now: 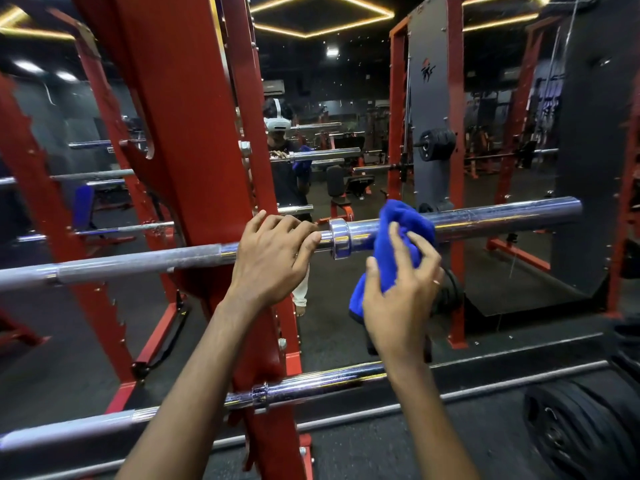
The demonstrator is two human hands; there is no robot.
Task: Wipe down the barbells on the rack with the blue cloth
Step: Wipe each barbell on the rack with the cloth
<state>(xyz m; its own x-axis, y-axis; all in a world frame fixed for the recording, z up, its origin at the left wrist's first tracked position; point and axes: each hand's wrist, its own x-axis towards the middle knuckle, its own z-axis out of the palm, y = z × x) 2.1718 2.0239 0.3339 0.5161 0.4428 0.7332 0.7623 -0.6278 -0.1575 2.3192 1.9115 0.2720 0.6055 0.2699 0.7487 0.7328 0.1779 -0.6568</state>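
Mirrors line the far wall of this dim gym, and red rack [194, 140] uprights stand right in front of you. Your upper barbell [138, 263] rests across the rack, running left to right and rising slightly toward the right, where its chrome sleeve [502, 216] sticks out past the collar [341, 239].

Your left hand [273, 258] is curled over the shaft just inside the collar, steadying the bar. Your right hand [401, 289] is just outside the collar, gripping the blue cloth [398, 230], which is bunched against the near end of the sleeve with its loose tail hanging below. Your hands sit close together, one on each side of the collar.

What matters for the stroke is that the sleeve's long axis leads away from your right hand toward the right, so the cloth hand is the nearer one and most of the sleeve lies ahead of it. I'd judge a slide along that axis, toward the free end, covers it best.

A lower barbell [311, 386] lies on the rack below your forearms, near a black weight plate [575, 434] on the floor, and it likely awaits its own wipe.
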